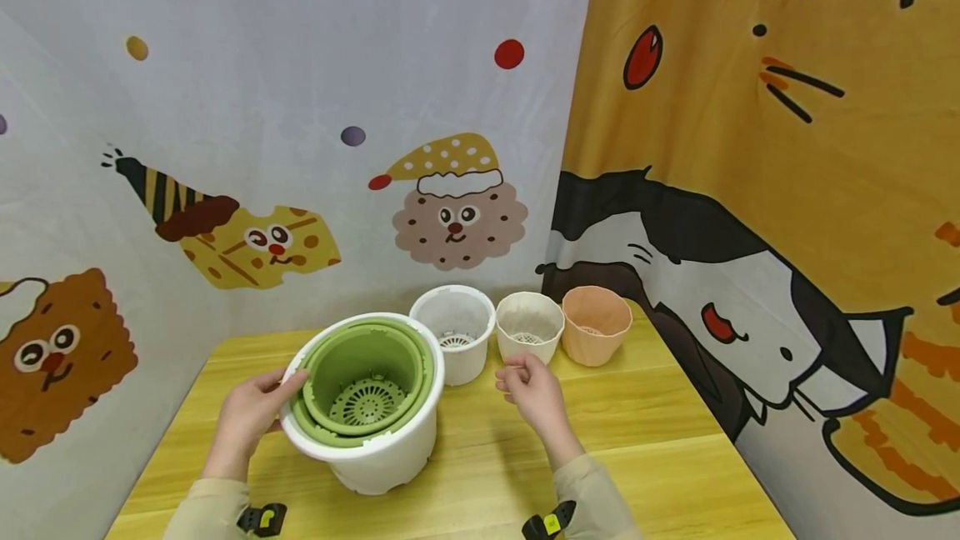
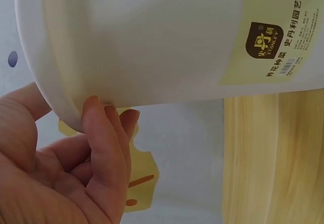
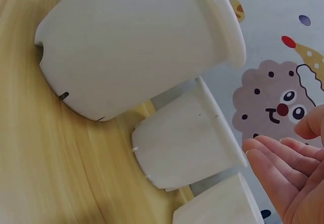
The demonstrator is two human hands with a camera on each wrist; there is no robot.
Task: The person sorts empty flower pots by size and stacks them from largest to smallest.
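A large white flowerpot [image 1: 390,461] stands on the left part of the table. Two green flowerpots [image 1: 366,361] are nested inside it, and slots pierce the inner one's bottom. My left hand [image 1: 251,415] pinches the white pot's left rim, thumb on top and fingers beneath; the left wrist view shows this grip on the rim [image 2: 55,72] close up. My right hand [image 1: 534,390] hovers over the table with loosely bent fingers and holds nothing. Behind it are a cream flowerpot [image 1: 529,322] and a smaller white flowerpot [image 1: 457,365]; the right wrist view shows the hand [image 3: 293,173] apart from the pots.
An orange flowerpot [image 1: 597,332] stands at the right end of the back row. The wooden table [image 1: 637,457] meets a cartoon-printed curtain [image 1: 300,107] behind and at the right. A label [image 2: 283,37] is stuck on the large white pot's side.
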